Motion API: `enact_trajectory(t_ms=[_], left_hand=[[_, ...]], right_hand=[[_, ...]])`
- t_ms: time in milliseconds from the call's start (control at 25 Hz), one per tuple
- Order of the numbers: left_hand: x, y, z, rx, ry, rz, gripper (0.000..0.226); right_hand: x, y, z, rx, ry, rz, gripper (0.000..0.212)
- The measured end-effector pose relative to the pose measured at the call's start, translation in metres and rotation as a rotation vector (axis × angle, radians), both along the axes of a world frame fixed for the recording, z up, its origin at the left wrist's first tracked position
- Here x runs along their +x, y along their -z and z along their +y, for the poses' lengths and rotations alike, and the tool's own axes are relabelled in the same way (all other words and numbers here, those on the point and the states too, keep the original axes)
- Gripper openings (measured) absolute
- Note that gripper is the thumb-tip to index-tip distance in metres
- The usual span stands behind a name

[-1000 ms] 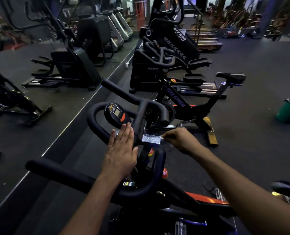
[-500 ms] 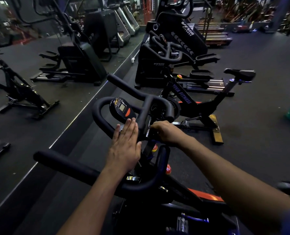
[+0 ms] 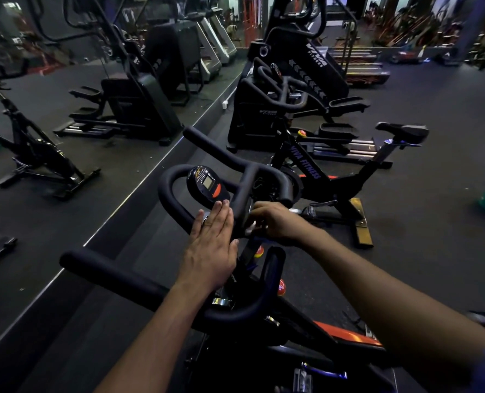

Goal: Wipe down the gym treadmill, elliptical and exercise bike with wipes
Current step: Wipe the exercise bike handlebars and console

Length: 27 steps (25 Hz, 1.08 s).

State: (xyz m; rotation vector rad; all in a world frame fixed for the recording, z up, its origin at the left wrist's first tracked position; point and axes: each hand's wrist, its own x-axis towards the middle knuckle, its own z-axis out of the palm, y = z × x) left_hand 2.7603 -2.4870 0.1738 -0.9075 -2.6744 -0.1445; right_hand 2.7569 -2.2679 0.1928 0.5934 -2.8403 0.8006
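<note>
Looking out from single head-worn wide-angle camera, facing forward and tilting down. Sitting close above exercise bike handlebars [image 3: 235, 194], with console [image 3: 207, 184] near frame centre. Taking in both forearms entering from bottom edge, left hand [image 3: 211, 248] and right hand [image 3: 278, 221] lying just beneath lens axis. Reaching far over gym floor [image 3: 420, 208] towards second bike [image 3: 329, 177] and machines behind. Bending straight lines at frame edges. Catching wall mirror [image 3: 65, 109] along left side. Sharing no overlap, being only view.
</note>
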Motion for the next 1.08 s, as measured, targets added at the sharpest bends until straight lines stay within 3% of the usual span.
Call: enact_trajectory(t_ms=[160, 360, 680, 800, 880, 1000, 1080], left_hand=[[0.000, -0.001, 0.000, 0.030, 0.005, -0.009, 0.071], [0.001, -0.001, 0.002, 0.047, 0.013, -0.023, 0.073], [0.004, -0.007, -0.001, 0.049, 0.008, -0.064, 0.077], [0.005, -0.007, -0.001, 0.084, 0.015, -0.063, 0.069], [0.004, -0.006, -0.001, 0.089, 0.019, -0.072, 0.068], [0.004, -0.006, -0.001, 0.091, 0.008, -0.072, 0.071], [0.003, -0.006, -0.001, 0.069, 0.018, -0.084, 0.071]], right_hand=[[-0.007, 0.009, -0.007, 0.135, -0.122, 0.024, 0.004], [-0.005, 0.008, 0.020, 0.296, -0.272, 0.008, 0.007], [-0.011, 0.004, -0.002, 0.223, -0.281, 0.035, 0.002], [0.009, 0.013, 0.026, 0.157, -0.124, -0.044, 0.008], [0.028, 0.026, 0.038, -0.157, 0.143, -0.171, 0.013], [0.044, 0.053, 0.026, -1.058, 0.617, -0.338, 0.012], [0.038, 0.064, 0.007, -1.438, 0.791, -0.456, 0.016]])
